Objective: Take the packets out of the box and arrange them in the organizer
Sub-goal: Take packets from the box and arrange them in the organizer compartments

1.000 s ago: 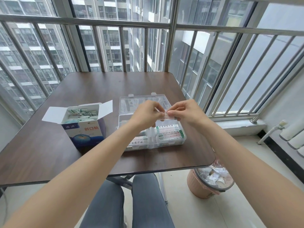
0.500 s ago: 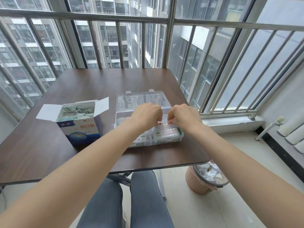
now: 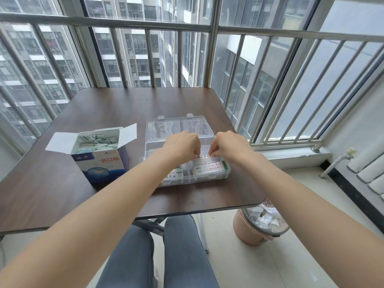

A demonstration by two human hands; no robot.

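A blue and white cardboard box [image 3: 101, 163] stands open on the left of the table, full of several white and green packets [image 3: 95, 141]. To its right sits a clear plastic organizer [image 3: 207, 177] with its lid [image 3: 178, 126] folded back. My left hand [image 3: 180, 145] and my right hand [image 3: 227, 145] hover low over the organizer's right side. Together they pinch one small packet [image 3: 204, 156] by its two ends, just above a compartment. More packets [image 3: 209, 168] lie in the front compartments.
The brown table [image 3: 104, 109] stands against a barred window. Its front right corner ends near a pink waste bin [image 3: 252, 229] on the floor. My knees in grey trousers [image 3: 166, 252] sit under the table edge. A radiator [image 3: 372, 169] is at the far right.
Both hands have lowered the pinched packet from above the organizer down into its right side. The view has tilted slightly.
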